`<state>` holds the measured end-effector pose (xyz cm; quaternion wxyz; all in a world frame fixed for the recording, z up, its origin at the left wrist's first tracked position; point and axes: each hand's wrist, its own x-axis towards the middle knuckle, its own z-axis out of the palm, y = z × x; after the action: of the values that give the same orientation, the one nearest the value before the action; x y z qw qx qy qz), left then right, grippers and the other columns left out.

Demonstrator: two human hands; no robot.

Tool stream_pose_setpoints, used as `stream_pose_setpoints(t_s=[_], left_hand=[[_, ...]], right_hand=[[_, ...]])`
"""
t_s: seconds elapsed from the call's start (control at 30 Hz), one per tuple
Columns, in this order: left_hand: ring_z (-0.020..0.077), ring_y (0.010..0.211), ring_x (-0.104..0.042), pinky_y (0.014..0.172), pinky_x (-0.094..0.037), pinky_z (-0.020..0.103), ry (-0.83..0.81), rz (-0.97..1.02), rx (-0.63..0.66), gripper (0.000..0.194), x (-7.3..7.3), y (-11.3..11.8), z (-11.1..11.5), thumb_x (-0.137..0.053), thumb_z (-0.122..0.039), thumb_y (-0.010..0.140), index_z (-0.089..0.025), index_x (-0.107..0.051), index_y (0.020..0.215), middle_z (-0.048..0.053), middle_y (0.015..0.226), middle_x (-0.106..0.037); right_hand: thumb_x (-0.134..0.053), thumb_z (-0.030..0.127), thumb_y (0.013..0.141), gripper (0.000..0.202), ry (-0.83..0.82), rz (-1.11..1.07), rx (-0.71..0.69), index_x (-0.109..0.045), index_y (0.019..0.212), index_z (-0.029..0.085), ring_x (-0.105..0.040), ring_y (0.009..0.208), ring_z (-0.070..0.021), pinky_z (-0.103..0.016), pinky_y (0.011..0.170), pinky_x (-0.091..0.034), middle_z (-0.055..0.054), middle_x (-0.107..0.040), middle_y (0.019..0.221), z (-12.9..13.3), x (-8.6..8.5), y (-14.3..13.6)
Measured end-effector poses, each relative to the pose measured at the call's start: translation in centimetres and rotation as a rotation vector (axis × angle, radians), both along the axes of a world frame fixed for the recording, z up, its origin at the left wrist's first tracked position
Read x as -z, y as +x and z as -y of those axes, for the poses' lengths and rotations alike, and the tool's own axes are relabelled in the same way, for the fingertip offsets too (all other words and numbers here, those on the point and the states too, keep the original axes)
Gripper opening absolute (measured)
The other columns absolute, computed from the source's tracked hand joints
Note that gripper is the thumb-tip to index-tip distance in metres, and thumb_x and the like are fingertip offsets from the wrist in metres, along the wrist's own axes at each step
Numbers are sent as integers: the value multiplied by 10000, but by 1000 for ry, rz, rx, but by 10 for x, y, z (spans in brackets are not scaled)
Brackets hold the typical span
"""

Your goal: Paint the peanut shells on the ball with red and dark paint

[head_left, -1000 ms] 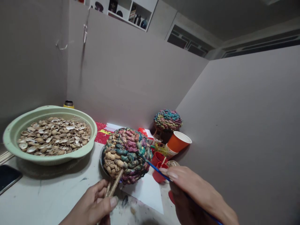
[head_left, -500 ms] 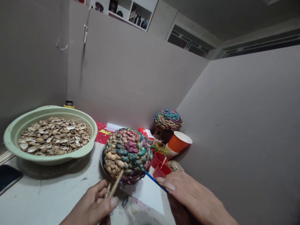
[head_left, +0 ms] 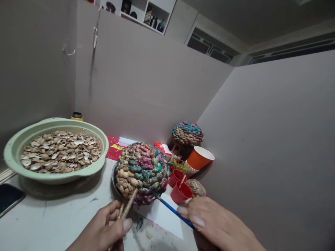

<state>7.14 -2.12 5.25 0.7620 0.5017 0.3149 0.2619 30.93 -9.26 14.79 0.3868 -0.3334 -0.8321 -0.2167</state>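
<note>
A rounded piece covered in peanut shells rests on a dark dish. Many shells are painted green, teal, pink and purple; those at its lower left are bare tan. Twine-wrapped sticks stick out of its near side, and my left hand is closed around them. My right hand grips a blue paintbrush between thumb and fingers. The brush tip meets the shells low on the front of the piece.
At left stands a green colander of loose peanut shells, with a phone before it. Red cups, an orange paper cup, a twine ball and another painted shell piece are at right. White paper lies beneath.
My right hand and the paintbrush have shifted slightly down and to the right, so the tip sits lower on the shells. My left hand keeps its hold on the sticks.
</note>
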Motion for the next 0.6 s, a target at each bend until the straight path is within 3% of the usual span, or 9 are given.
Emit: stream_pose_setpoints(t_s=[0.3,0.5,0.6], left_hand=[[94,551,-565,494,-432,226,4,2,6,713,4,0,-2,-700,-768,661,-174,-538,1020,5,855,-593],[102,572,-556,504,-422,232,-2,4,4,689,4,-1,-1,-699,-748,679,-176,-527,1023,1,839,-587],[99,575,-550,516,-413,231,0,23,13,649,2,0,-1,-713,-725,687,-188,-546,1012,-5,834,-592]], right_hand=[[-585,14,857,218,-69,-213,-9,-674,958,185,-753,721,-186,-290,699,-649,-59,-765,811,-14,-5,-19],[-576,-38,823,288,-30,-354,45,-677,950,201,-745,755,-194,-333,744,-642,-49,-754,848,-3,-4,-16],[-570,-17,837,250,-92,-318,-4,-668,937,190,-739,749,-190,-331,745,-638,-50,-753,834,-3,-7,-17]])
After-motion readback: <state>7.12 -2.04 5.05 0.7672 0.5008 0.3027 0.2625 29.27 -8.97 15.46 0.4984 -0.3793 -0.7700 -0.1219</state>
